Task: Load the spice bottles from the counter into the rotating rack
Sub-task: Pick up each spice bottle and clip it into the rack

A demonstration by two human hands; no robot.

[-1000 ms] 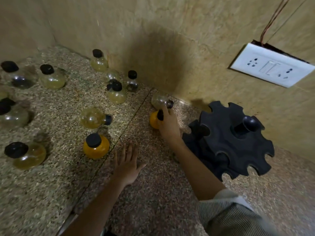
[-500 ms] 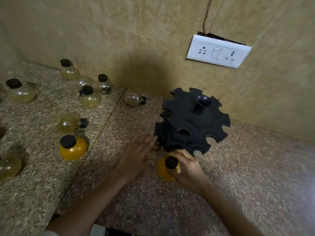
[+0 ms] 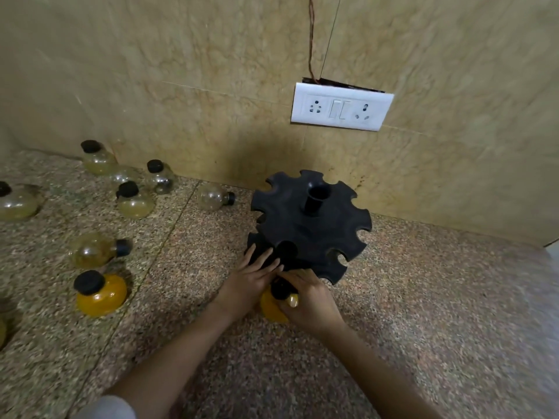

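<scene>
A black rotating rack (image 3: 314,225) with notched tiers and a central post stands on the granite counter near the wall. My right hand (image 3: 311,300) grips an orange bottle with a black cap (image 3: 272,306) right at the rack's front lower edge. My left hand (image 3: 251,279) lies flat with fingers spread against the rack's near side, touching it. Another orange bottle (image 3: 101,293) stands upright at the left. A clear yellowish bottle (image 3: 93,251) lies on its side behind it, and a clear one (image 3: 213,197) lies near the wall.
Several more black-capped bottles (image 3: 134,201) stand at the back left by the wall. A white switch and socket plate (image 3: 341,106) hangs on the tiled wall above the rack, with a wire running up. Granite counter (image 3: 438,313) stretches to the right.
My right hand carried the orange bottle from the back of the counter to the rack's front edge. My left hand rose from the counter and now rests on the rack.
</scene>
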